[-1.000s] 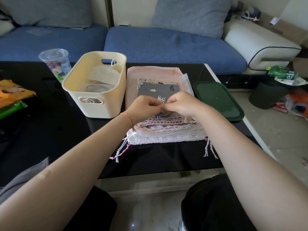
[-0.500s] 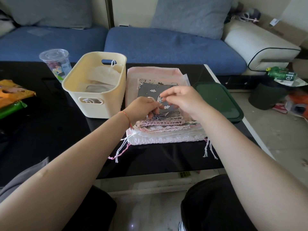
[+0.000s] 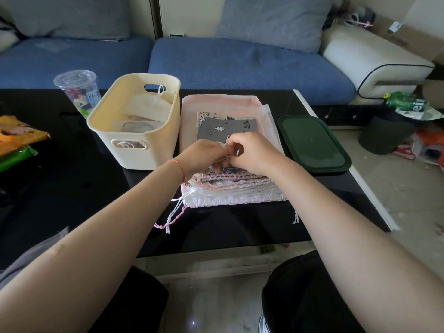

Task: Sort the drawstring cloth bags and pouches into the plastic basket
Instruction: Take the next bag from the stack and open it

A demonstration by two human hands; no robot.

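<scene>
A stack of drawstring cloth bags (image 3: 230, 188) lies on the black table, pink and white ones underneath. On top sits a grey pouch (image 3: 223, 128) printed with clouds and cats. My left hand (image 3: 204, 156) and my right hand (image 3: 252, 152) meet over its near edge, fingers curled and pinching its drawstring end. Left of the stack stands the cream plastic basket (image 3: 141, 150), which holds a few pale pouches (image 3: 149, 106).
A dark green lid (image 3: 312, 143) lies right of the stack. A clear plastic cup (image 3: 78, 88) stands behind the basket's left side, snack packets (image 3: 16, 138) at the far left. A blue sofa (image 3: 240, 63) runs behind the table; floor clutter (image 3: 413, 131) to the right.
My right hand had lifted up over the grey pouch half a second ago; it has come back down beside my left hand at the pouch's near edge.
</scene>
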